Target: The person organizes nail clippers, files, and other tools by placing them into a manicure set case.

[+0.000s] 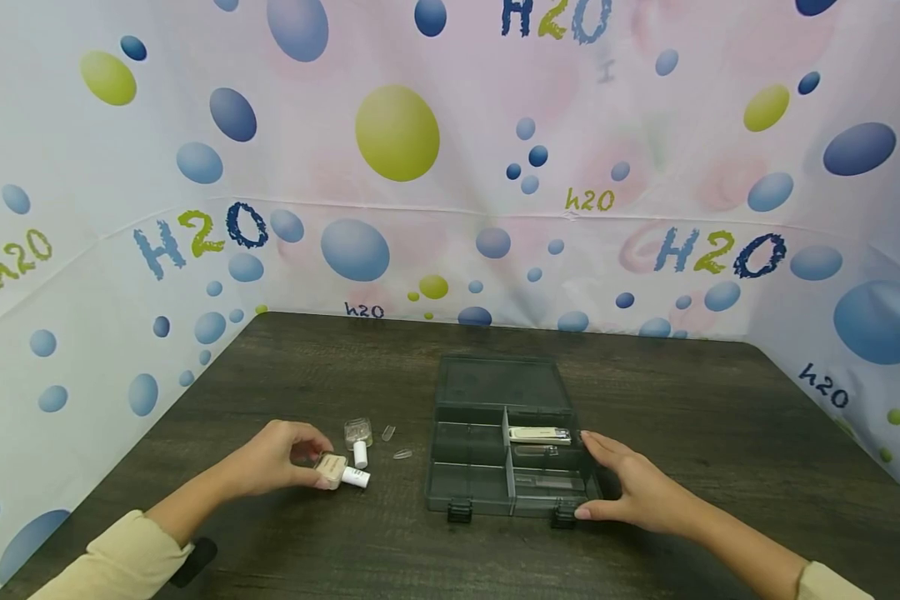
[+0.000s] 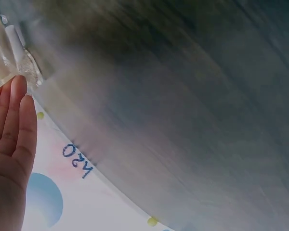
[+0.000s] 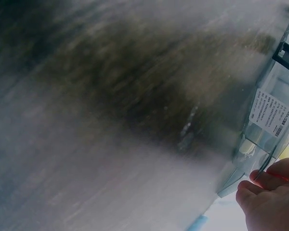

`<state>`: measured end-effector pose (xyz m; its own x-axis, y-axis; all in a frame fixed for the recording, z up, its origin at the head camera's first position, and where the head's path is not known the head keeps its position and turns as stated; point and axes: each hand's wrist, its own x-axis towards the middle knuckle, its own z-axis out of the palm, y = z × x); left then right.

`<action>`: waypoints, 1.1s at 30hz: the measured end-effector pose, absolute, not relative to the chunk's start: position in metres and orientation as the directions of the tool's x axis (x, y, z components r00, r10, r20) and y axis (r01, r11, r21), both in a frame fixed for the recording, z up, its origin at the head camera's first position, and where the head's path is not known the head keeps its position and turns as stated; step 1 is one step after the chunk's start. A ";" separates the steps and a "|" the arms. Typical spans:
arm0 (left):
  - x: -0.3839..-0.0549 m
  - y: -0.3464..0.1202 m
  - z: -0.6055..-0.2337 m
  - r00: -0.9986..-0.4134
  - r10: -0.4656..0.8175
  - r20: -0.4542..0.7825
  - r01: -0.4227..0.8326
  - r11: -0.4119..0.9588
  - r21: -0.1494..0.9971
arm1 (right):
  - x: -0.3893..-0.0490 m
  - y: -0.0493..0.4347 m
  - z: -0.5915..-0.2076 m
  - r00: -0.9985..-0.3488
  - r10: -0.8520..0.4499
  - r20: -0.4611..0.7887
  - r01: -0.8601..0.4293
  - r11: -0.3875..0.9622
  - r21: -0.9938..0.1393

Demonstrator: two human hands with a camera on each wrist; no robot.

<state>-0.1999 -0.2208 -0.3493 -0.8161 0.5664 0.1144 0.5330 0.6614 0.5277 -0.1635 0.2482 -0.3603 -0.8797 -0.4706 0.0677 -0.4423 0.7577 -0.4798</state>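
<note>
My left hand (image 1: 277, 458) holds a beige nail polish bottle (image 1: 331, 471) between thumb and fingers, its white cap pointing right. In the left wrist view the bottle (image 2: 0, 53) shows at the left edge, by the fingertips. Just behind it lies a clear nail polish bottle (image 1: 358, 431), also white-capped. My right hand (image 1: 637, 487) grips the right side of a dark see-through compartment box (image 1: 471, 502), thumb at the front corner and fingers farther back. Its lid (image 1: 498, 382) is folded back. A nail clipper (image 1: 540, 435) lies in the back right compartment.
Two small clear nail tips (image 1: 402, 454) lie on the dark wooden table (image 1: 330, 358) between bottles and box. Two latches (image 1: 460, 511) stick out at the box's front. A printed curtain (image 1: 450, 167) stands around the table's back and sides.
</note>
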 end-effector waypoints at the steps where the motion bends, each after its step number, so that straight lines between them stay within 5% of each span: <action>1: -0.200 -0.220 -0.349 -0.818 0.561 0.127 0.535 0.660 0.527 | -0.164 0.248 -0.360 -0.880 -0.470 0.065 -0.440 0.759 -0.480; 33: -0.172 -0.149 -0.337 -0.883 0.267 0.385 0.463 0.623 0.631 | -0.164 0.248 -0.358 -0.877 -0.476 0.065 -0.449 0.764 -0.463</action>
